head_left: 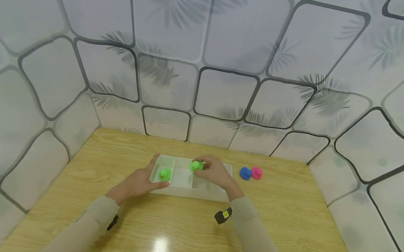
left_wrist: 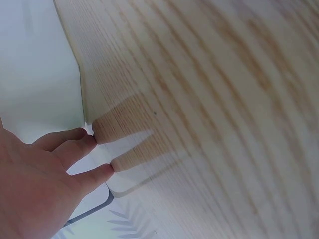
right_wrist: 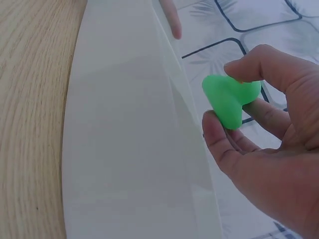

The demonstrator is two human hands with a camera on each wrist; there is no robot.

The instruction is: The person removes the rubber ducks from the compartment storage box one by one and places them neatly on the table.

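Note:
A white box (head_left: 189,193) with three compartments lies lengthwise on the wooden table. One green rubber duck (head_left: 164,174) sits in its left compartment. At the box's left end, my left hand (head_left: 140,181) holds the box, thumb along the front wall and a finger reaching to the back left corner. Above the back of the box, near the divider between the middle and right compartments, my right hand (head_left: 216,172) pinches a second green rubber duck (right_wrist: 227,99) between thumb and fingers. The right hand partly covers the right compartment in the head view.
A blue rubber duck (head_left: 245,173) and a pink rubber duck (head_left: 257,172) stand side by side on the table (head_left: 179,227), right of the box. A patterned wall covering (head_left: 226,94) rises behind the table and along both sides.

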